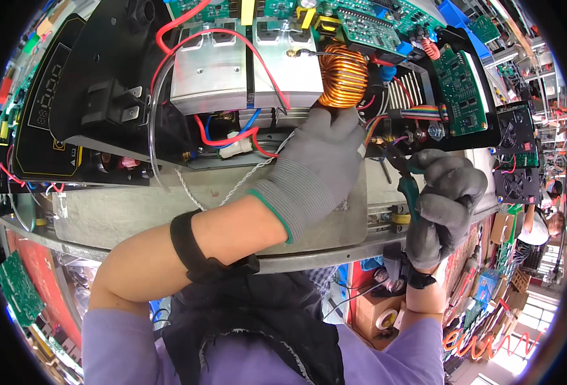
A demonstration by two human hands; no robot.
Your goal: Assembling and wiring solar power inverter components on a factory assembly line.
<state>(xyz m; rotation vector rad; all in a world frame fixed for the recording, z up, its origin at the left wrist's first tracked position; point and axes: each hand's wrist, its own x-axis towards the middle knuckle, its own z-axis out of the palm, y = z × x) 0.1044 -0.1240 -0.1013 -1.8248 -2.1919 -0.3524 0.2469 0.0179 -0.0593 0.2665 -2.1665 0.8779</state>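
My left hand, in a grey knit glove, reaches into an opened electronic unit just below a copper-wound coil. Its fingers are bent inward, and the fingertips with whatever they grip are hidden. My right hand, gloved too, is closed around green-handled pliers. Their dark jaws point into the unit near metal terminals and a rainbow ribbon cable. Left of the coil sit silvery metal heatsink blocks with a red wire looping over them. A twisted white wire pair hangs toward the bench.
Green circuit boards stand at the unit's right side. At left is a black panel with a display. The grey bench top ends in a metal edge close to my body. Black fan units are stacked at far right.
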